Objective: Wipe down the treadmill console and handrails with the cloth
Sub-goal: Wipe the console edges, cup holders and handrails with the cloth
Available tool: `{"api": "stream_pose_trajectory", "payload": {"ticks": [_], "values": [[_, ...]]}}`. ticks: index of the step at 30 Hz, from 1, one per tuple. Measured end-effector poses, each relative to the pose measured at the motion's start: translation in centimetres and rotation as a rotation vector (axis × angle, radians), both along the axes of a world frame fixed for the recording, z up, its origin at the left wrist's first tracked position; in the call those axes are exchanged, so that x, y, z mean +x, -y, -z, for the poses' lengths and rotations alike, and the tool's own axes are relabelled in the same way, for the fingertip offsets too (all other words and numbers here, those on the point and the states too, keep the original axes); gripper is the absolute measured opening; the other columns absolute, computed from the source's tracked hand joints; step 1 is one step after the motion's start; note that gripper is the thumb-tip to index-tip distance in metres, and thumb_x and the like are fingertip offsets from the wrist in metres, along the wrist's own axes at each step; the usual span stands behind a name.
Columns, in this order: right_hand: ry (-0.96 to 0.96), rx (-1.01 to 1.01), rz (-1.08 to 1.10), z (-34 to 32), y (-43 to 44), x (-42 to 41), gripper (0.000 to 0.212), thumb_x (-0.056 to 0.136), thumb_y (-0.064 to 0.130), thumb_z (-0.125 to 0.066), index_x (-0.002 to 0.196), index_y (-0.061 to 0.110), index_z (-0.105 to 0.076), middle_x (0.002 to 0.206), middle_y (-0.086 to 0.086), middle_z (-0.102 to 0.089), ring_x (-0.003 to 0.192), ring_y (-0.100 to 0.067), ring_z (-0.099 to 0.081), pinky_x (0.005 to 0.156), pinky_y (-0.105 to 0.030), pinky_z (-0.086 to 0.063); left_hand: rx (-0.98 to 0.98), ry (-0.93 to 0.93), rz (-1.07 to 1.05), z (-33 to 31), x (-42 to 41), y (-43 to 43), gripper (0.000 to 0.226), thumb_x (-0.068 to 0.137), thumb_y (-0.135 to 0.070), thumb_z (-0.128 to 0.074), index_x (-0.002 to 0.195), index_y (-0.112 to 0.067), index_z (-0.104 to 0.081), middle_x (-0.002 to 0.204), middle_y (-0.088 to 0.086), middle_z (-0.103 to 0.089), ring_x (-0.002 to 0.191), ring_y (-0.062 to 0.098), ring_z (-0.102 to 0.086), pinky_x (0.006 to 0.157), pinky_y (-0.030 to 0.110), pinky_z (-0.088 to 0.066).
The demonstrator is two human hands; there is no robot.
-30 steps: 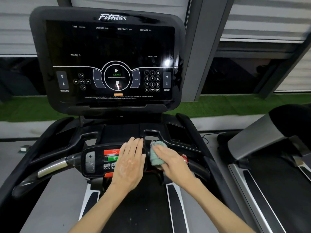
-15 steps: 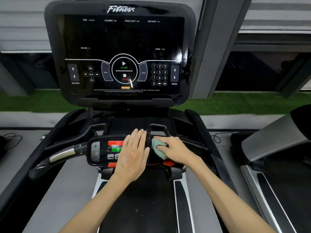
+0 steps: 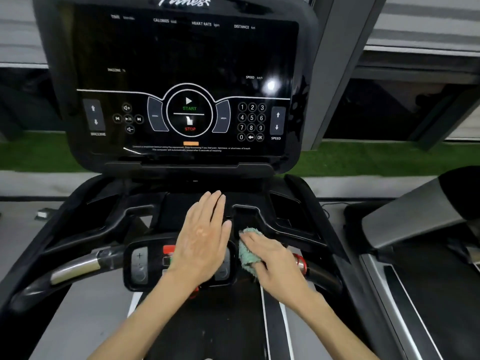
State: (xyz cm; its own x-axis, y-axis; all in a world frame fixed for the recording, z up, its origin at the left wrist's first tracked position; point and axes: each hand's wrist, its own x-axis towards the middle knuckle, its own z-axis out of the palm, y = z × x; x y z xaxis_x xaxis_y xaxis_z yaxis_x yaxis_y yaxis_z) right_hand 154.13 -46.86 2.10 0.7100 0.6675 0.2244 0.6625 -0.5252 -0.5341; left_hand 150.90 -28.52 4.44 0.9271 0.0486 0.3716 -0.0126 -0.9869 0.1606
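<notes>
To the left runs the black handrail with a silver sensor band (image 3: 75, 267). The left hand (image 3: 205, 237) lies flat on the black lower button panel (image 3: 140, 263), its grip open and empty. Just beside it, the right hand (image 3: 275, 261) has its grip closed on the teal fluffy cloth (image 3: 246, 253), pressed to the panel's right edge. The lower console looks to be the step in hand. Next, the cloth probably needs to sweep outward along a rail.

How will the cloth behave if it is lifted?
Probably floppy: the cloth bunches and folds under the right hand. Likely light: it looks small beside the hand. Its fuzzy pile should grip rather than slide.
</notes>
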Motion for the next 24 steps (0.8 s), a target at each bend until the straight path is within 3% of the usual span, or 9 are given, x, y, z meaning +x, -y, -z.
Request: {"api": "stream_pose_trajectory", "payload": {"ticks": [3,5,8,11,14,19,21,24], "values": [[-0.038,0.049,0.045,1.5,3.0,-0.2,0.059,0.078,0.003,-0.056,0.135,0.013,-0.054,0.141,0.010,-0.050,0.130,0.004,-0.039,0.110,-0.014,-0.028,-0.012,-0.017,-0.001,0.4,1.2,1.3,0.056,0.101,-0.030,-0.027,0.145,0.003,-0.039,0.148,0.017,-0.044,0.141,0.031,-0.038,0.114,0.044,-0.035],[-0.065,0.045,0.166,2.8,6.6,0.0,0.061,0.078,0.002,-0.050,0.137,0.017,-0.052,0.143,0.020,-0.042,0.135,0.002,-0.038,0.112,-0.017,-0.027,0.041,-0.038,-0.013,0.7,1.2,1.6,0.057,0.100,-0.030,-0.026,0.147,0.002,-0.035,0.151,0.016,-0.041,0.142,0.030,-0.035,0.115,0.043,-0.033],[-0.127,-0.010,0.264,3.1,9.5,0.3,0.061,0.083,0.008,-0.049,0.141,0.026,-0.044,0.143,0.029,-0.033,0.136,-0.004,-0.038,0.112,-0.012,-0.023,0.061,-0.047,-0.017,1.1,1.2,1.4,0.059,0.099,-0.028,-0.029,0.150,0.001,-0.029,0.155,0.015,-0.034,0.145,0.029,-0.031,0.117,0.042,-0.028],[-0.019,0.012,0.191,2.2,5.9,-0.2,0.050,0.090,0.023,-0.047,0.140,0.014,-0.048,0.146,0.013,-0.041,0.135,-0.006,-0.037,0.112,-0.018,-0.025,0.084,-0.046,-0.029,1.2,1.3,1.5,0.059,0.098,-0.027,-0.031,0.150,0.001,-0.030,0.156,0.015,-0.034,0.145,0.030,-0.030,0.117,0.041,-0.024],[0.083,0.026,0.062,1.5,0.9,-1.2,0.051,0.093,0.026,-0.047,0.141,0.008,-0.045,0.145,-0.003,-0.047,0.134,-0.014,-0.038,0.114,-0.026,-0.025,0.100,-0.039,-0.056,1.2,1.4,1.7,0.059,0.097,-0.026,-0.033,0.149,0.001,-0.031,0.155,0.015,-0.035,0.144,0.030,-0.031,0.117,0.042,-0.025],[0.082,0.056,0.077,3.9,5.2,-0.7,0.070,0.077,-0.004,-0.054,0.144,0.013,-0.042,0.150,0.002,-0.039,0.139,-0.010,-0.033,0.115,-0.029,-0.027,0.084,-0.058,-0.073,1.1,1.3,1.7,0.058,0.095,-0.027,-0.030,0.146,-0.001,-0.039,0.150,0.014,-0.042,0.140,0.030,-0.038,0.115,0.043,-0.031],[0.028,0.068,0.209,5.6,9.0,-0.5,0.079,0.075,-0.009,-0.055,0.146,0.022,-0.039,0.153,0.011,-0.033,0.140,-0.007,-0.032,0.115,-0.031,-0.028,0.076,-0.052,-0.070,1.0,1.1,1.6,0.057,0.095,-0.026,-0.030,0.144,0.000,-0.043,0.146,0.015,-0.047,0.135,0.030,-0.044,0.112,0.044,-0.035],[-0.064,0.092,0.354,6.6,11.6,-0.7,0.087,0.085,-0.004,-0.052,0.147,0.048,-0.022,0.151,0.015,-0.033,0.140,-0.005,-0.031,0.115,-0.028,-0.025,0.075,-0.025,-0.121,1.3,0.4,2.2,0.053,0.096,-0.026,-0.030,0.139,-0.001,-0.049,0.140,0.014,-0.053,0.129,0.029,-0.050,0.108,0.045,-0.039]]}}
